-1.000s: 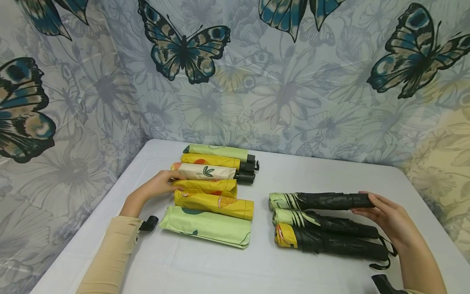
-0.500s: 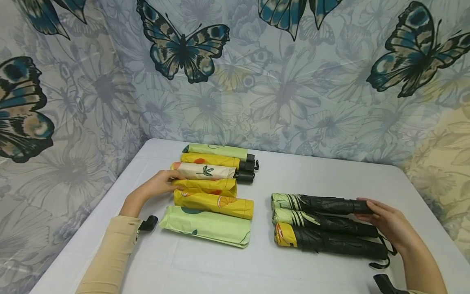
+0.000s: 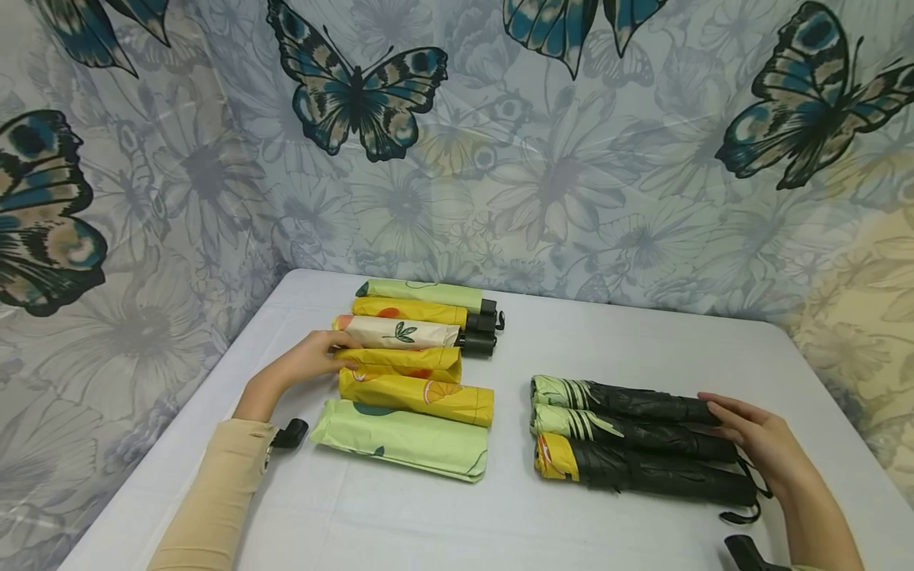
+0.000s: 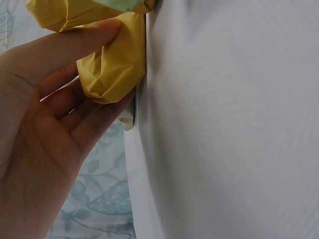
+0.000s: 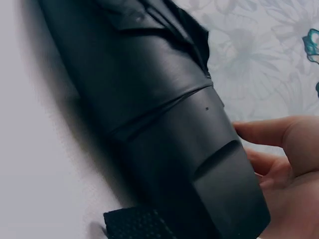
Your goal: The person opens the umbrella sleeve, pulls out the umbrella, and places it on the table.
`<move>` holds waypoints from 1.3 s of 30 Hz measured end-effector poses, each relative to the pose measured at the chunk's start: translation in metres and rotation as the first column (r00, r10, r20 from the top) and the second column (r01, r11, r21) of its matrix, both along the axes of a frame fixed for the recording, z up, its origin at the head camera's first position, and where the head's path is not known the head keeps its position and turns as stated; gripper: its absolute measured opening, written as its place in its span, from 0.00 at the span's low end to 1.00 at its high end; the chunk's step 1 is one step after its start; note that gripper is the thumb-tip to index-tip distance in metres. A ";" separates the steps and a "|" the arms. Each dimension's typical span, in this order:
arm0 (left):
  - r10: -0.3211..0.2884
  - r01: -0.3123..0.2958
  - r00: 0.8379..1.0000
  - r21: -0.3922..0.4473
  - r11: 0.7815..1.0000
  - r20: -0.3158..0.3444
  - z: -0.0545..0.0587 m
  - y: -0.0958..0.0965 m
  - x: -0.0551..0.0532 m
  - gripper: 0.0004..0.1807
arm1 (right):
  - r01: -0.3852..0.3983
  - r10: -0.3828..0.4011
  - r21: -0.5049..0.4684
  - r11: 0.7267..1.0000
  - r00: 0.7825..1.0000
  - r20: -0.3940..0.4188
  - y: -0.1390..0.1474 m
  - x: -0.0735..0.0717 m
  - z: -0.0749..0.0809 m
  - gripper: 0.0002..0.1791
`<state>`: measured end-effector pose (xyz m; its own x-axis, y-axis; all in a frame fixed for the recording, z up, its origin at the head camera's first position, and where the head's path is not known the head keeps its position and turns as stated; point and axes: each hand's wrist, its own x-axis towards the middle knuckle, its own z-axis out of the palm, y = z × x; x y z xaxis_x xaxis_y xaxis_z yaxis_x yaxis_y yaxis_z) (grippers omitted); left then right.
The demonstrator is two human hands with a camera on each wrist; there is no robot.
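My left hand (image 3: 314, 357) pinches the left end of a yellow umbrella cover (image 3: 407, 365), thumb on one side and fingers on the other in the left wrist view. In front of that cover lie a yellow cover with orange slices (image 3: 421, 398) and a light green cover (image 3: 407, 444). At the right, my right hand (image 3: 760, 440) holds the handle end of the farthest folded black-and-green umbrella (image 3: 643, 402). Nearer lie a second black-and-green umbrella (image 3: 664, 438) and a black-and-yellow one (image 3: 657, 472). A black umbrella handle (image 5: 199, 144) fills the right wrist view, partly hiding my right fingers.
Behind the left covers lie green (image 3: 428, 293), yellow (image 3: 414, 310) and cream (image 3: 400, 331) covered umbrellas, their black handles pointing right. The white table (image 3: 607, 333) meets a butterfly-patterned cloth backdrop (image 3: 557, 182). A black wrist strap (image 3: 739, 519) hangs beside the nearest right umbrella.
My right hand has brought the farthest black-and-green umbrella nearer and slightly right, up against the second one. My left hand has stayed on the yellow cover.
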<state>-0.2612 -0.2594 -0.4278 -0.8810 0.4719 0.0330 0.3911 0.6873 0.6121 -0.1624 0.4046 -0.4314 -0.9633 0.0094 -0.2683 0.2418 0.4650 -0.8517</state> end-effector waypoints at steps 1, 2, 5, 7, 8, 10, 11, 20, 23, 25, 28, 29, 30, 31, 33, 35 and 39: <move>0.001 -0.001 1.000 -0.001 1.000 -0.001 0.000 0.000 0.000 0.13 | 0.001 -0.001 0.002 1.000 1.000 0.005 0.000 0.000 0.000 0.26; 0.002 -0.002 1.000 -0.001 1.000 -0.002 0.000 0.000 0.000 0.13 | 0.005 -0.005 0.003 1.000 1.000 0.007 0.000 0.000 0.000 0.26; 0.011 -0.011 1.000 0.001 1.000 0.001 -0.001 -0.001 0.001 0.13 | 0.014 -0.014 0.013 1.000 1.000 0.002 -0.002 -0.001 0.000 0.26; 0.013 -0.013 1.000 0.003 1.000 0.001 -0.002 -0.001 0.001 0.13 | 0.014 -0.014 0.017 1.000 1.000 -0.006 -0.003 -0.001 0.000 0.25; 0.012 -0.012 1.000 0.003 1.000 -0.001 -0.002 -0.001 0.001 0.13 | 0.014 -0.013 0.037 0.999 1.000 -0.014 -0.004 -0.002 0.000 0.26; 0.012 -0.012 1.000 0.003 1.000 -0.005 -0.002 0.000 0.001 0.13 | 0.008 -0.006 0.079 0.997 1.000 -0.026 -0.006 -0.002 0.001 0.26; 0.013 -0.013 1.000 0.005 1.000 -0.005 -0.002 0.000 0.001 0.13 | 0.008 -0.005 0.101 0.995 1.000 -0.031 -0.007 -0.002 0.001 0.26; 0.010 -0.011 1.000 0.059 0.998 0.011 0.006 0.000 0.004 0.18 | 0.047 -0.028 0.263 0.964 0.997 -0.073 -0.014 -0.001 0.004 0.34; 0.018 -0.019 1.000 0.101 0.995 0.010 0.010 -0.001 0.004 0.21 | 0.053 -0.029 0.254 0.966 0.995 -0.097 -0.014 0.001 0.003 0.34; 0.028 -0.028 1.000 0.121 0.992 -0.002 0.012 -0.001 0.002 0.21 | 0.061 -0.031 0.242 0.968 0.991 -0.128 -0.014 0.003 0.002 0.34; 0.061 -0.055 0.997 0.132 0.990 -0.041 0.015 -0.001 -0.002 0.20 | 0.078 -0.042 0.213 0.974 0.985 -0.169 -0.014 0.004 0.000 0.31; 0.074 -0.066 0.995 0.132 0.989 -0.060 0.015 -0.001 -0.004 0.19 | 0.084 -0.047 0.207 0.975 0.983 -0.179 -0.014 0.004 -0.001 0.30; 0.090 -0.078 0.992 0.130 0.988 -0.086 0.016 -0.001 -0.006 0.18 | 0.089 -0.052 0.200 0.976 0.982 -0.182 -0.014 0.005 -0.001 0.29; 0.110 -0.095 0.988 0.131 0.987 -0.109 0.016 -0.001 -0.008 0.17 | 0.092 -0.056 0.197 0.976 0.982 -0.182 -0.014 0.005 -0.001 0.28; 0.150 -0.130 0.976 0.129 0.983 -0.159 0.017 -0.001 -0.012 0.16 | 0.100 -0.065 0.192 0.976 0.981 -0.181 -0.014 0.006 -0.002 0.26; 0.193 -0.173 0.964 0.122 0.977 -0.184 0.018 -0.001 -0.014 0.17 | 0.106 -0.072 0.189 0.976 0.981 -0.178 -0.014 0.006 -0.002 0.26; 0.235 -0.223 0.958 0.090 0.971 -0.163 0.017 -0.004 -0.020 0.23 | 0.124 -0.090 0.200 0.972 0.981 -0.174 -0.015 0.005 -0.002 0.28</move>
<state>-0.2809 -0.2629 -0.4110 -0.9433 0.2494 0.2189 0.3317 0.7285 0.5993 -0.1572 0.3893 -0.4331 -0.9840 0.1541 -0.0890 0.1661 0.6160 -0.7700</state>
